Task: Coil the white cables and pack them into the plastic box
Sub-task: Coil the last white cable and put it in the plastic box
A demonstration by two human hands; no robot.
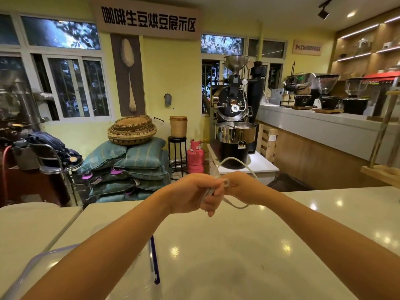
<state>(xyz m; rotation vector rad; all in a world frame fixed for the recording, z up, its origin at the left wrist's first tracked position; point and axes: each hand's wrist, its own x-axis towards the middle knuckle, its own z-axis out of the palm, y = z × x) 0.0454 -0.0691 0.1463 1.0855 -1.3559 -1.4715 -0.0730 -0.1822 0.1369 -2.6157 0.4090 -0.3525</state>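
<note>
Coiling risk: loose loops of white cable (236,163) may spring apart.
Grip: left hand (192,192) clamped on strands; right hand (243,187) pinching end.
Plastic box (32,263): well apart, near edge of worktop (238,245).

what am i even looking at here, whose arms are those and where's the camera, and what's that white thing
There is no machine here. The one picture comes from a camera worn on a person's head, looking forward and down, so the two bare arms are that person's own. The left hand and right hand meet above a pale counter and both grip a thin white cable, folded into loops. At the lower left, partly under the left arm, sits a clear plastic box with a purple edge. Behind is a coffee shop.
</note>
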